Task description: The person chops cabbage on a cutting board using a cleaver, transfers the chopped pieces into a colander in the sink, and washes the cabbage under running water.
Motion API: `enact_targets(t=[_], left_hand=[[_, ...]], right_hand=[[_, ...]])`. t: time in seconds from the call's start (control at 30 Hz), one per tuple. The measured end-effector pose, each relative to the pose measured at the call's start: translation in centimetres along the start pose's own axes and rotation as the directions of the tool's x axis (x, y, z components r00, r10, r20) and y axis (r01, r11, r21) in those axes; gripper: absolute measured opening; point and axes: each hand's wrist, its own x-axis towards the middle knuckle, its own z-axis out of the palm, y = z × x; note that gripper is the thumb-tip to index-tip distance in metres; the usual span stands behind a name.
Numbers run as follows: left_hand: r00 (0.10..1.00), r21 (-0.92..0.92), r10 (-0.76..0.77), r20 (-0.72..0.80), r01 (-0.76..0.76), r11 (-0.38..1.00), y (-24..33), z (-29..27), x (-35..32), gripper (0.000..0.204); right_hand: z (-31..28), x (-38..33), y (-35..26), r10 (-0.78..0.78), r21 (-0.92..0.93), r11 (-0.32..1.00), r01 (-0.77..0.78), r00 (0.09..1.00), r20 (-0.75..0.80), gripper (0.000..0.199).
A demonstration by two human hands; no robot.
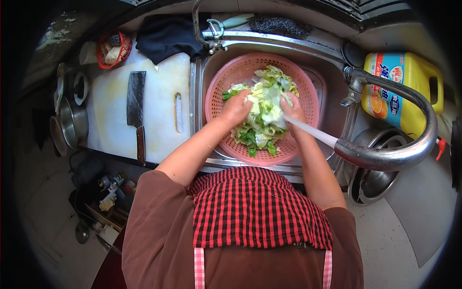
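A pink perforated plastic basket (215, 86) sits in the steel sink (332, 113), holding a heap of torn pale-green and yellow lettuce leaves (264, 103). My left hand (236, 108) grips leaves at the left side of the heap, its fingertips partly buried. Opposite it, my right hand (293, 109) holds the right side, its fingers curled into the greens. A stream of water (310, 130) runs from the curved metal faucet (385, 151) onto the leaves between my hands.
Left of the sink, a cleaver (136, 103) lies on a white cutting board (161, 108). A red basket (114, 49) and dark cloth (168, 36) are behind. To the right stand a yellow jug (414, 72) and stacked steel bowls (368, 185). Another tap (215, 46) rises at the sink's back-left corner.
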Motion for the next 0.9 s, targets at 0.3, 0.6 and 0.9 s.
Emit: enact_targets(t=[0.3, 0.6, 0.9], left_hand=[[0.986, 0.434, 0.132, 0.104, -0.164, 0.886, 3.0, -1.6, -0.9, 0.038], [0.86, 0.364, 0.51, -0.024, -0.468, 0.805, 3.3, 2.6, -1.2, 0.039], [0.966, 0.029, 0.143, 0.217, -0.153, 0.988, 1.8, 1.5, 0.0, 0.043]], right_hand=[[-3.4, 0.0, 0.5, -0.129, -0.106, 0.987, 0.12, 0.988, -0.08, 0.027], [-2.4, -1.2, 0.1, 0.178, 0.069, 0.98, -0.186, 0.978, 0.106, 0.031], [-1.4, -0.1, 2.8, -0.088, 0.173, 0.982, 0.071, 0.992, 0.094, 0.036]])
